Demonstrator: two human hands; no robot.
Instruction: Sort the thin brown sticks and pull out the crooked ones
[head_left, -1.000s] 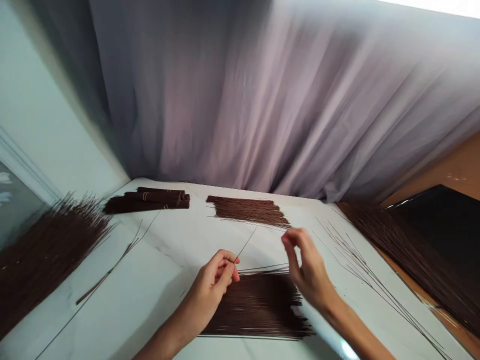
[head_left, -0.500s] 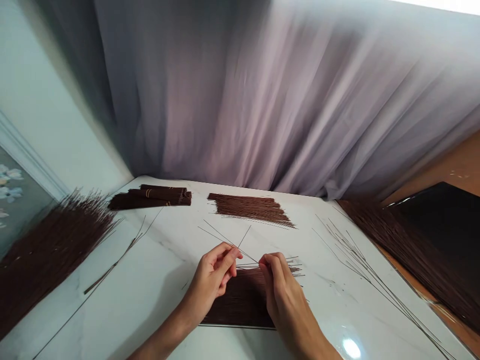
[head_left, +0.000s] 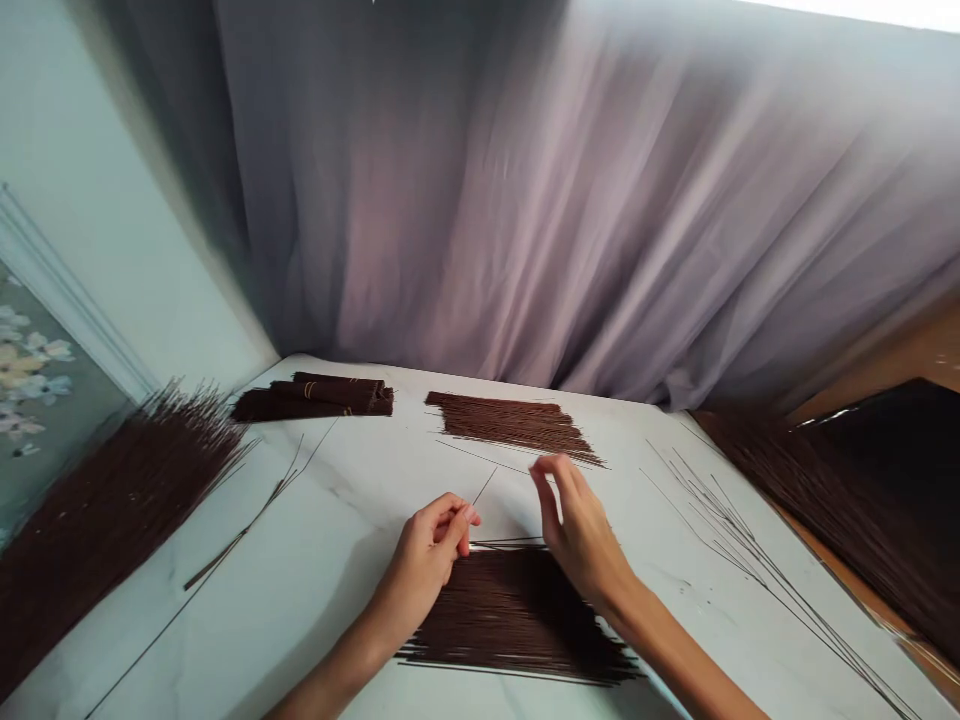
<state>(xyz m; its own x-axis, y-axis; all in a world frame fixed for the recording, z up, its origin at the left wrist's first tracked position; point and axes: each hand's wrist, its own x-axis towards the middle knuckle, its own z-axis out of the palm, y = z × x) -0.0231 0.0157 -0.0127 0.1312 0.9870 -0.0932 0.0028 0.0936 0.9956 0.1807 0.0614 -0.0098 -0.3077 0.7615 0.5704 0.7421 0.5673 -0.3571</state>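
My left hand (head_left: 442,535) is closed in a pinch on a thin brown stick (head_left: 485,486), whose end slants up past the fingertips. To its right, my right hand (head_left: 577,525) is raised with thumb and forefinger pinched on another thin stick (head_left: 480,455) that reaches out to the left. Below both hands lies a wide layer of dark brown sticks (head_left: 517,615), laid side by side; my left hand covers its upper left corner. Just beyond my right hand is a smaller layer of brown sticks (head_left: 517,420).
Bundles tied with yellow bands (head_left: 322,397) lie at the back left of the white table (head_left: 330,560). A large brown pile (head_left: 112,510) fills the left edge. Loose sticks lie left (head_left: 247,530) and right (head_left: 750,560). Another brown pile (head_left: 832,530) is far right. A grey curtain (head_left: 465,200) hangs behind.
My right hand has moved up and away from my left, taking a stick with it. My left hand stays pinched at about the same place. The view has shifted slightly.
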